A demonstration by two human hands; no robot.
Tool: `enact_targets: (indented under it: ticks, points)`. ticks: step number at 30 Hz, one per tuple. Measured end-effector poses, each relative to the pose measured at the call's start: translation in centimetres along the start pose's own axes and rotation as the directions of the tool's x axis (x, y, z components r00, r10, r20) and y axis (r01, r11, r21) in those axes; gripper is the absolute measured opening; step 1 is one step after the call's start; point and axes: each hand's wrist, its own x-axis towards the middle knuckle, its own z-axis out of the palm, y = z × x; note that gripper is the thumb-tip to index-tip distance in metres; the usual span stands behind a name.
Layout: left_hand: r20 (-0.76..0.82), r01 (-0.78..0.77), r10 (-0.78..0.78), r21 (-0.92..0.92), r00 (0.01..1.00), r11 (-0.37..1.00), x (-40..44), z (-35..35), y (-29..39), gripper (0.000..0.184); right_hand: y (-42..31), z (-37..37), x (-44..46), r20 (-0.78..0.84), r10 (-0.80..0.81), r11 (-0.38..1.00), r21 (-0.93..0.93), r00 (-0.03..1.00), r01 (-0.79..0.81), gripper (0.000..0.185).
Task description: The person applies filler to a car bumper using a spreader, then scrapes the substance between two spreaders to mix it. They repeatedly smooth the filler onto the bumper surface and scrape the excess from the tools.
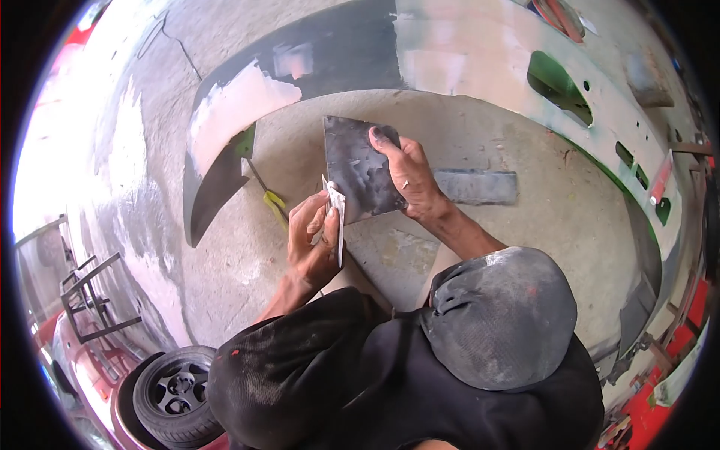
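Observation:
My right hand [412, 176] grips a dark, square flat board [361, 169] by its right side, thumb on top. The board's face is blotchy and marked with patches. My left hand [313, 236] pinches a thin, flat piece smeared white [337, 217], held upright against the board's left edge. Whether that piece is a spreader or folded paper I cannot tell. Beyond both hands curves a large car body panel [345, 49], part dark grey and part pale, with pinkish filler patches [240, 109].
A tool with a yellow-green handle [274, 206] leans by the panel's left end. On the concrete floor [232, 262] lies a long grey block [476, 187]. A wheel with a tyre [178, 390] and a metal frame [94, 300] are at lower left. A capped head [502, 319] fills the lower middle.

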Motion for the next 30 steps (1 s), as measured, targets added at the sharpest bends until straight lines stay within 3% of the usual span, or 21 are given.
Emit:
enact_targets:
  ticks: [3,5,7,10,11,12,13,17,18,19,20,22,23,24,25,27,30]
  points:
    - [0.073,0.108,-0.115,0.088,0.991,0.990,-2.3,-0.3,-0.8,0.049,-0.4,0.1,-0.3,-0.018,0.056,0.998,-0.026,0.998,-0.056,0.026]
    - [0.290,0.151,-0.170,0.089,0.942,0.985,-5.2,-0.3,-1.6,0.054,-1.6,1.0,-1.0,-0.026,0.149,0.989,0.002,0.988,-0.149,0.025]
    - [0.459,0.133,-0.208,0.189,0.864,0.973,-6.2,-0.2,-0.9,0.054,-2.6,1.9,-1.0,0.014,0.074,0.997,-0.025,0.997,-0.074,0.024]
    - [0.330,0.503,-0.493,0.061,0.805,0.862,-6.0,-2.5,-2.0,0.044,-1.9,1.3,-0.9,0.031,0.019,1.000,-0.023,0.999,-0.018,0.024]
    - [0.281,0.723,-0.675,-0.122,0.682,0.680,-3.5,-4.1,-1.3,0.032,-1.8,1.3,-0.8,0.023,0.006,0.999,-0.046,1.000,-0.005,0.024]
    - [0.306,0.813,-0.753,-0.228,0.583,0.536,-3.5,-5.7,-2.8,0.021,-1.8,1.3,-0.6,0.017,-0.007,0.998,-0.068,1.000,0.008,0.024]
    - [0.259,0.841,-0.805,-0.263,0.534,0.473,-1.9,-7.1,-2.4,0.019,-1.4,1.0,-0.4,0.012,0.008,0.996,-0.083,1.000,-0.007,0.025]
    - [0.182,0.731,-0.708,-0.152,0.682,0.665,2.6,-9.6,-0.8,0.015,-0.3,0.4,0.3,0.005,-0.082,0.953,-0.292,0.997,0.080,0.027]
    - [0.167,0.686,-0.666,-0.137,0.727,0.714,3.3,-9.7,-0.6,0.014,-0.6,0.8,0.1,0.002,-0.067,0.962,-0.267,0.998,0.065,0.027]
    - [0.266,0.695,-0.653,-0.103,0.709,0.712,3.0,-10.5,-0.9,0.014,-1.1,1.2,-0.5,-0.003,-0.048,0.970,-0.240,0.999,0.046,0.028]
    - [0.270,0.639,-0.605,-0.056,0.749,0.767,2.8,-10.6,-1.5,0.020,-1.4,1.3,-0.6,-0.013,-0.032,0.975,-0.219,0.999,0.029,0.028]
    - [0.171,0.766,-0.747,-0.118,0.642,0.631,1.7,-12.3,-2.8,0.027,-1.5,0.9,-0.7,-0.020,-0.034,0.977,-0.213,0.999,0.029,0.028]
    - [0.084,0.706,-0.701,-0.103,0.708,0.701,1.5,-13.8,-5.1,0.029,-1.5,0.6,-0.6,-0.034,-0.036,0.977,-0.210,0.999,0.028,0.028]
    - [-0.010,0.726,-0.733,-0.130,0.680,0.675,2.0,-15.4,-6.1,0.028,-1.4,0.3,-0.5,-0.027,-0.017,0.980,-0.199,0.999,0.012,0.028]
    - [-0.076,0.778,-0.797,-0.182,0.599,0.602,1.9,-17.1,-7.8,0.027,-1.2,0.0,-0.3,-0.020,0.003,0.982,-0.189,1.000,-0.007,0.028]
    - [-0.213,0.878,-0.859,-0.004,0.466,0.478,2.8,-20.7,-11.3,0.026,-1.0,0.5,-0.5,-0.030,0.053,0.987,-0.150,0.998,-0.057,0.025]
    - [-0.286,0.913,-0.869,0.183,0.404,0.365,2.9,-23.7,-16.4,0.033,-0.2,0.0,0.1,-0.027,0.043,0.976,-0.214,0.999,-0.047,0.023]
